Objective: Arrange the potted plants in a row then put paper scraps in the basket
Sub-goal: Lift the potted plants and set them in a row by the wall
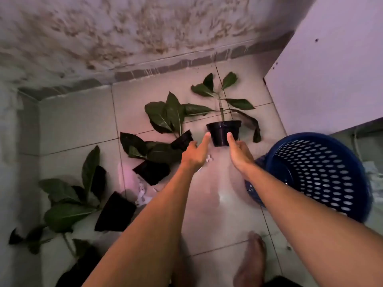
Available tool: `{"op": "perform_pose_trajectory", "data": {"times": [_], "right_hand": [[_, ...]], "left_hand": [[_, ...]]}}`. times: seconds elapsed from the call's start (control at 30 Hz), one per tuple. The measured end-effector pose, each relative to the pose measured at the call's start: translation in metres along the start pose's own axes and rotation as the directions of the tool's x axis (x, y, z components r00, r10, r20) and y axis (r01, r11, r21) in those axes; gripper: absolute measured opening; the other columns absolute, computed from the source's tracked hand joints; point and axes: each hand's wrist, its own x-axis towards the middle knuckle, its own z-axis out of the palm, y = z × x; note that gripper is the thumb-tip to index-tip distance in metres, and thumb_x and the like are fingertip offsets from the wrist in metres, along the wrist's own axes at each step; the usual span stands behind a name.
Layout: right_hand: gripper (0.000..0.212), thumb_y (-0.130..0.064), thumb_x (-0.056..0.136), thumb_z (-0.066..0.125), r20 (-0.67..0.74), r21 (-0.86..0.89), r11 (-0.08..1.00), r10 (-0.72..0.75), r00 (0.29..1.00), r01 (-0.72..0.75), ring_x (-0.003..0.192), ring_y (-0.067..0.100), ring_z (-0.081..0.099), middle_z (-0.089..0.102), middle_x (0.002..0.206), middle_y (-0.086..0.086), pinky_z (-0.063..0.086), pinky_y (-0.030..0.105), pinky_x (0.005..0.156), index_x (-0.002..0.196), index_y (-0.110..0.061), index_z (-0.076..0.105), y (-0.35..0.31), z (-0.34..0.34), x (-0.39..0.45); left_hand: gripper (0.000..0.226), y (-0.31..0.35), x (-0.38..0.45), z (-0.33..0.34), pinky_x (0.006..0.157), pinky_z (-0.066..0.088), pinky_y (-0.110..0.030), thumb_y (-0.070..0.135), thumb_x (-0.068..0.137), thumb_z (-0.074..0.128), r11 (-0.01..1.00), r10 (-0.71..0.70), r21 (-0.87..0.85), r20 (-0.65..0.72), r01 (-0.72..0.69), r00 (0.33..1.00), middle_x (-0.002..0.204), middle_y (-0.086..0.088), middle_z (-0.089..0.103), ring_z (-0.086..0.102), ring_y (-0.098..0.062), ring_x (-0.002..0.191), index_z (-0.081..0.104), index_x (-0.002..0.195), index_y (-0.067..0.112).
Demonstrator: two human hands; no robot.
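Observation:
An upright black pot with a leafy plant [224, 132] stands out on the tiled floor near the back wall. My left hand [195, 153] touches its left side with an outstretched finger, and my right hand [238, 151] presses its right side, so the pot is clasped between them. Three more potted plants lie tipped over to the left: one [182, 140] beside my left hand, one [152, 171] below it and one [116, 214] nearer me. White paper scraps [143, 195] lie on the floor by my left forearm. A blue perforated basket [315, 172] sits tilted at the right.
A stained wall [124, 38] runs along the back, with a corner at the left. A white cabinet [331, 69] stands at the right behind the basket. My bare foot [251, 259] rests on the tiles. Another dark pot [76, 270] lies at the bottom left.

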Motion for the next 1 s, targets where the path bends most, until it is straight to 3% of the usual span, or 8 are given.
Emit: {"op": "perform_pose_trajectory", "data": {"times": [0.27, 0.43, 0.63, 0.73, 0.8, 0.9, 1.0], "right_hand": [[0.092, -0.083, 0.089, 0.036, -0.170, 0.157, 0.987, -0.017, 0.985, 0.044, 0.131, 0.036, 0.054, 0.053, 0.149, 0.012, 0.043, 0.045, 0.105, 0.151, -0.015, 0.041, 0.021, 0.045, 0.113], [0.103, -0.089, 0.080, 0.040, -0.305, 0.306, 0.952, 0.065, 0.950, 0.033, 0.139, 0.039, 0.046, 0.045, 0.154, 0.016, 0.036, 0.057, 0.117, 0.154, -0.017, 0.037, 0.032, 0.059, 0.168], [0.116, -0.094, 0.076, 0.038, -0.360, 0.396, 0.918, 0.142, 0.922, 0.014, 0.144, 0.040, 0.040, 0.041, 0.158, 0.018, 0.030, 0.058, 0.119, 0.157, -0.012, 0.032, 0.029, 0.065, 0.220], [0.120, -0.099, 0.069, 0.035, -0.368, 0.450, 0.892, 0.135, 0.920, 0.049, 0.133, 0.039, 0.050, 0.054, 0.144, 0.018, 0.038, 0.055, 0.114, 0.147, -0.009, 0.046, 0.023, 0.065, 0.239], [0.109, -0.093, 0.075, 0.040, -0.353, 0.465, 0.883, 0.118, 0.928, 0.065, 0.130, 0.040, 0.052, 0.058, 0.141, 0.017, 0.041, 0.053, 0.113, 0.142, -0.008, 0.053, 0.018, 0.067, 0.247], [0.089, -0.075, 0.087, 0.049, -0.366, 0.516, 0.853, 0.134, 0.921, 0.081, 0.133, 0.040, 0.053, 0.059, 0.144, 0.018, 0.042, 0.049, 0.114, 0.142, -0.006, 0.053, 0.014, 0.071, 0.249], [0.075, -0.065, 0.089, 0.047, -0.435, 0.577, 0.804, 0.157, 0.886, 0.141, 0.130, 0.041, 0.057, 0.063, 0.139, 0.017, 0.042, 0.054, 0.113, 0.138, -0.010, 0.057, 0.016, 0.080, 0.244]], "left_hand": [[0.097, -0.028, 0.105, 0.047, 0.119, 0.035, -0.050, 0.081, 0.090, 0.034, 0.997, -0.001, -0.079, 0.032, 0.003, 0.999, 0.163, -0.013, 0.038, 0.040, -0.035, 0.147, 0.036, 0.157, 0.011], [0.099, -0.023, 0.154, 0.077, 0.117, 0.037, -0.052, 0.083, 0.089, 0.029, 0.992, 0.000, -0.123, -0.004, -0.001, 1.000, 0.161, -0.011, 0.040, 0.043, -0.037, 0.144, 0.032, 0.159, 0.013], [0.141, -0.018, 0.243, 0.088, 0.122, 0.026, -0.057, 0.101, 0.045, 0.015, 0.974, 0.010, -0.225, -0.119, -0.037, 0.993, 0.167, -0.010, 0.033, 0.034, -0.037, 0.151, 0.026, 0.162, 0.023], [0.116, -0.008, 0.242, 0.086, 0.111, 0.039, -0.058, 0.096, 0.073, 0.015, 0.952, -0.042, -0.306, -0.085, 0.014, 0.996, 0.164, -0.013, 0.037, 0.040, -0.042, 0.145, 0.031, 0.160, 0.021], [0.090, -0.007, 0.237, 0.089, 0.099, 0.048, -0.052, 0.081, 0.091, 0.025, 0.941, -0.026, -0.338, -0.025, 0.017, 0.999, 0.151, -0.017, 0.051, 0.052, -0.043, 0.132, 0.044, 0.152, 0.018], [0.067, -0.008, 0.235, 0.093, 0.093, 0.053, -0.046, 0.065, 0.097, 0.038, 0.919, -0.016, -0.395, -0.013, 0.009, 1.000, 0.127, -0.017, 0.067, 0.064, -0.037, 0.110, 0.058, 0.136, 0.014], [0.048, -0.008, 0.227, 0.093, 0.063, 0.049, -0.029, 0.053, 0.097, 0.042, 0.888, 0.028, -0.458, -0.039, -0.042, 0.999, 0.093, -0.010, 0.068, 0.062, -0.027, 0.077, 0.063, 0.112, 0.013]]}}
